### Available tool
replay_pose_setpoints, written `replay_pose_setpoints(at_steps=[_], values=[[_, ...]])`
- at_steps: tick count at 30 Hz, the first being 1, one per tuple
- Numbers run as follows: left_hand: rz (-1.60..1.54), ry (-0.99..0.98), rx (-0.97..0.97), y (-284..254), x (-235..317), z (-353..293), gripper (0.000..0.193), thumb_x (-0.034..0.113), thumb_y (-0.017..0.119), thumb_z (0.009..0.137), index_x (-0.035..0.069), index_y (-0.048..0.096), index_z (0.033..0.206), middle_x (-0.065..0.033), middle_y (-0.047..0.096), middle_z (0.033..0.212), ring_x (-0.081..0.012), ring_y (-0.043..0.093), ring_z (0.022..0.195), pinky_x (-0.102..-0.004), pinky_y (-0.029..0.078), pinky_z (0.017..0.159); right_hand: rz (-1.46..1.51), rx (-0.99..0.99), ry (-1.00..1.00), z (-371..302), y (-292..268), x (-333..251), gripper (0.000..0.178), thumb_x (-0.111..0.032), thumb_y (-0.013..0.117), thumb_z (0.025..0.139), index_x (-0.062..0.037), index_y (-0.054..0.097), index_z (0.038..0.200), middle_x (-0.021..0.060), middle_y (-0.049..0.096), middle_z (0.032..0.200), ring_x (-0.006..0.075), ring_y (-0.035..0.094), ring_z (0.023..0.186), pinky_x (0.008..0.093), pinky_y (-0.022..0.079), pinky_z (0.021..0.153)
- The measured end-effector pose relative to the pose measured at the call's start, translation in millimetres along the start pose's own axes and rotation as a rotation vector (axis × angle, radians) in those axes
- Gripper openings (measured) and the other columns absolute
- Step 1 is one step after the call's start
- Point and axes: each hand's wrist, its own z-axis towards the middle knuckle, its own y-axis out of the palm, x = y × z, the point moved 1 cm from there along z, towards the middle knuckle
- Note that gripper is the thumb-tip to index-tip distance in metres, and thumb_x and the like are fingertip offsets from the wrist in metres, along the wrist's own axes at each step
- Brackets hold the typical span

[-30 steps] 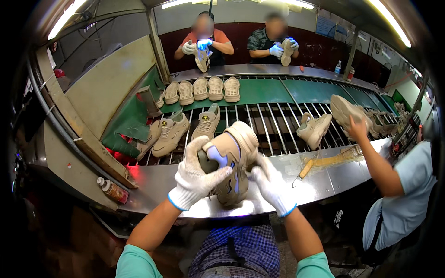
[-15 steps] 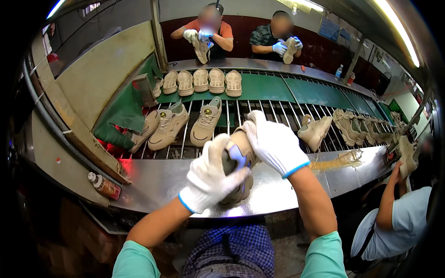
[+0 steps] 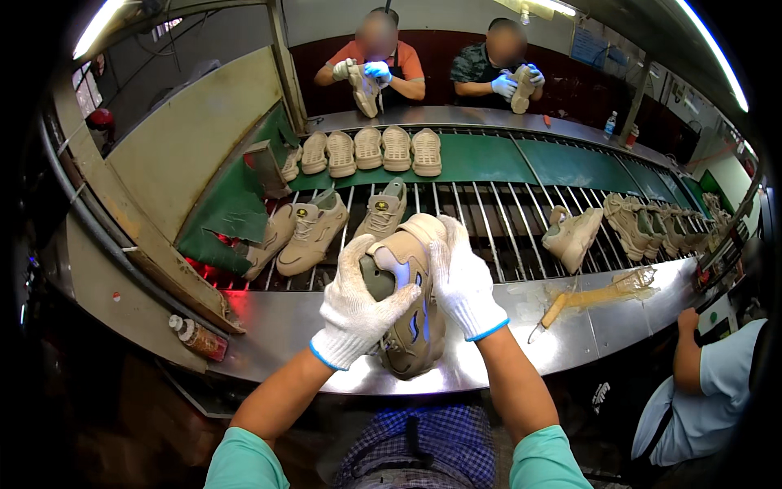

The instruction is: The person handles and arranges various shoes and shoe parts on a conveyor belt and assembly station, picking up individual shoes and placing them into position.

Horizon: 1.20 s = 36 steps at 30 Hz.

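Note:
Between my two white-gloved hands is a beige sneaker [image 3: 411, 326], tilted above the metal ledge with its heel away from me and its toe toward me. My left hand [image 3: 358, 308] grips the collar side, thumb laid across the upper. Against the heel and sole on the other side presses my right hand [image 3: 463, 275], its fingers pointing up. Bluish light shows on the shoe's side panels. Just beyond, a laced beige sneaker [image 3: 383, 213] rests on the roller rods, and another laced sneaker [image 3: 314, 231] stands to its left.
Several loose soles [image 3: 369, 147] line the green belt [image 3: 481, 157]. A lone shoe [image 3: 573, 235] tilts on the rods at right. A wooden-handled tool [image 3: 555, 311] lies on the ledge [image 3: 521, 346]; a bottle [image 3: 199, 337] stands left. Two gloved co-workers hold shoes opposite; another person [image 3: 717, 367] sits right.
The sneaker has turned so its side and toe show more. My right hand has come down from over the heel to the shoe's right side. The view has shifted slightly.

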Motion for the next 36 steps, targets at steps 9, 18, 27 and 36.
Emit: replay_pose_setpoints(at_steps=[9,18,27,36], values=[[0.059,0.013,0.113,-18,-29,-13,0.101,0.032,0.098,0.075,-0.004,0.041,0.150,-0.0216,0.068,0.128,-0.0288,0.069,0.117,-0.0412,0.057,0.103,0.142,-0.088,-0.051,-47,29,-10,0.081,-0.035,0.061,0.106,0.0038,0.022,0.165,0.0327,0.052,0.153,0.0472,0.073,0.109,0.0475,0.062,0.090],[-0.085,0.465,-0.123,-24,33,-55,0.097,0.025,0.099,0.071,0.004,0.042,0.147,-0.0219,0.069,0.119,-0.0346,0.076,0.095,-0.0432,0.063,0.081,0.464,0.039,-0.072,-75,-70,-17,0.058,-0.023,0.069,0.103,0.0052,0.051,0.150,0.0230,0.067,0.137,0.0315,0.067,0.125,0.0404,0.053,0.108],[-0.192,0.518,-0.161,13,69,-101,0.074,0.023,0.101,0.066,0.002,0.063,0.126,-0.0181,0.070,0.119,-0.0385,0.075,0.100,-0.0458,0.063,0.089,0.553,-0.052,0.379,-138,-135,-14,0.062,-0.034,0.067,0.104,0.0086,0.054,0.147,0.0187,0.065,0.140,0.0247,0.062,0.130,0.0383,0.047,0.114],[-0.181,0.627,-0.251,20,37,-129,0.081,0.027,0.096,0.057,0.002,0.069,0.129,-0.0191,0.070,0.125,-0.0375,0.071,0.113,-0.0507,0.059,0.098,0.178,-0.112,0.388,-162,-119,-5,0.049,-0.031,0.067,0.104,0.0038,0.060,0.138,0.0215,0.068,0.128,0.0318,0.066,0.120,0.0406,0.052,0.105]])
